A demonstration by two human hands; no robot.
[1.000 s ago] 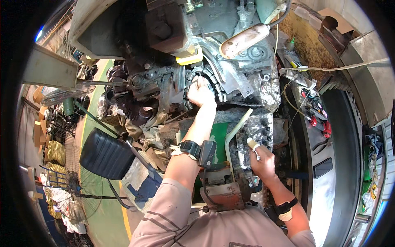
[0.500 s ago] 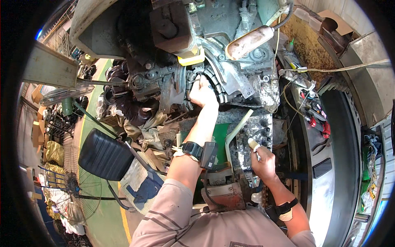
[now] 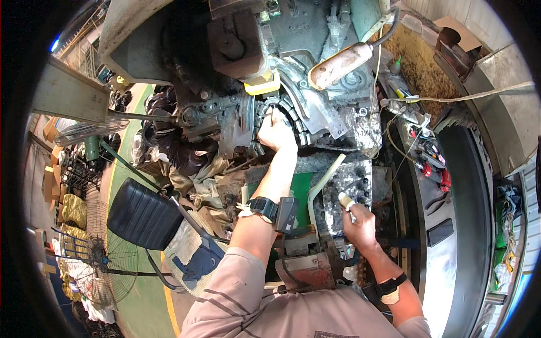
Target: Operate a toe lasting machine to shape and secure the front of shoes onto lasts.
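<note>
My left hand (image 3: 276, 133) reaches up to the machine, its fingers curled at a curved row of dark metal segments (image 3: 300, 128). What the fingertips pinch, if anything, is hidden. Just above them is a yellow guard (image 3: 262, 84) under a dark block-shaped machine head (image 3: 232, 44). My right hand (image 3: 359, 223) is closed lower down, beside a grimy metal plate (image 3: 360, 176). A pale, round-ended piece (image 3: 345, 199) sticks out at its top; I cannot tell whether it is a handle or a covered fingertip.
An oblong lamp (image 3: 340, 65) hangs over the machine. A pale bent bar (image 3: 326, 179) rises between my arms. At left stand a black chair (image 3: 143, 214) and a wire fan (image 3: 99, 253). On the right, red-handled tools (image 3: 444, 179) and a dark phone-like slab (image 3: 440, 231) lie beside a black belt (image 3: 472, 225).
The view has tilted slightly, so the machine sits a little lower. My left fingers have shifted slightly at the segments. My right hand stays in nearly the same place.
</note>
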